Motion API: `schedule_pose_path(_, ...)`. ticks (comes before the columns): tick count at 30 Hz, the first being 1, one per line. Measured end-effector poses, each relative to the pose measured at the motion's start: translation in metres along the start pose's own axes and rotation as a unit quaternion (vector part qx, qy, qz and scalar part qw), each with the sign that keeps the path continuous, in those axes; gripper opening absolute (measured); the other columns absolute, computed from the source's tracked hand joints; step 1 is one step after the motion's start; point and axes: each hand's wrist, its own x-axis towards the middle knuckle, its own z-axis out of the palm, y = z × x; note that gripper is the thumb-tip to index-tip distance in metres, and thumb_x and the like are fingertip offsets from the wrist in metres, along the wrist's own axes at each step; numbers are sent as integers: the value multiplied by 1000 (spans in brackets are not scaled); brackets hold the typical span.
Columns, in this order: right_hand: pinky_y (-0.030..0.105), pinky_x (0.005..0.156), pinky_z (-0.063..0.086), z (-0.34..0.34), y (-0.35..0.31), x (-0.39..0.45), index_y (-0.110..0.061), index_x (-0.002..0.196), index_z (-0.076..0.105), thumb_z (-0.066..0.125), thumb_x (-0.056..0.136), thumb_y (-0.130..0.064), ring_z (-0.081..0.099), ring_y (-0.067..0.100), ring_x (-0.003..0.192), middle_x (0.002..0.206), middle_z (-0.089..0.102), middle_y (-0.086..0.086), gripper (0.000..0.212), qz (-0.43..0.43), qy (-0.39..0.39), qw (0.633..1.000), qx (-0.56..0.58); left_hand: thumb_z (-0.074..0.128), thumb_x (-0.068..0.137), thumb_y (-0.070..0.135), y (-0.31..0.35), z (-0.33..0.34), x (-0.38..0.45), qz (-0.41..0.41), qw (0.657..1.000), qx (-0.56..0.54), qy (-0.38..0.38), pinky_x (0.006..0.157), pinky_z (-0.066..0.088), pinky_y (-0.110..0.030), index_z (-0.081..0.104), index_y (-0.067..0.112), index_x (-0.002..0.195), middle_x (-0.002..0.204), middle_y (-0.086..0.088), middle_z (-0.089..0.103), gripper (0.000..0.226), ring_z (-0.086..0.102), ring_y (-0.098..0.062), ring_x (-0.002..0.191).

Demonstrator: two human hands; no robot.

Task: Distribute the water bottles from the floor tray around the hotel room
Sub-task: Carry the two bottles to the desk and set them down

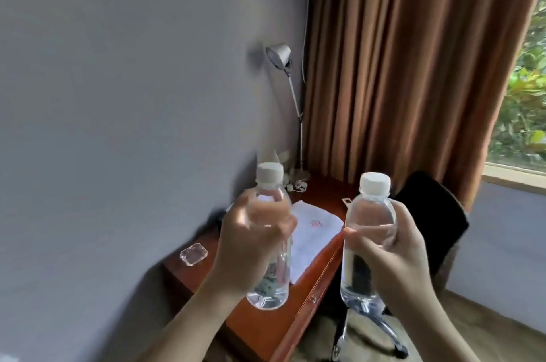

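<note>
A person's left hand (pixel 251 243) and right hand (pixel 393 246) each grip an upright water bottle, left bottle (pixel 270 243) and right bottle (pixel 366 240), above the wooden counter (pixel 266 320); the left hand is judged nearer its surface.

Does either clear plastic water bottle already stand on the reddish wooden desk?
No, both hands, left and right, hold the bottles above the desk.
</note>
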Motion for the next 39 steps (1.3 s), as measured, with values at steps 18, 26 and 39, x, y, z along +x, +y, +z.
schedule_pose_path(18, 19, 66, 51, 185, 161, 156, -33, 94, 61, 78, 61, -26, 64, 8, 76, 83, 67, -8, 38, 59, -213, 975, 22, 77, 64, 20, -194, -67, 145, -82, 984, 28, 156, 63, 53, -18, 60, 34, 95, 83, 8, 70, 38, 68, -6, 75)
schedule_pose_path(26, 27, 69, 56, 270, 302, 146, -25, 99, 56, 80, 67, -17, 66, 10, 79, 86, 67, -5, 41, 127, -336, 933, 9, 82, 62, 27, -342, -98, 117, -177, 937, 76, 292, 74, 56, -44, 58, 20, 103, 88, -11, 66, 48, 65, -27, 78)
schedule_pose_path(39, 15, 73, 52, 353, 508, 96, -29, 112, 49, 87, 70, -20, 64, 0, 92, 102, 62, -28, 58, 150, -452, 879, -30, 90, 62, 14, -528, -93, 70, -295, 860, 180, 374, 84, 50, -12, 63, 22, 119, 107, 16, 70, 63, 65, 4, 100)
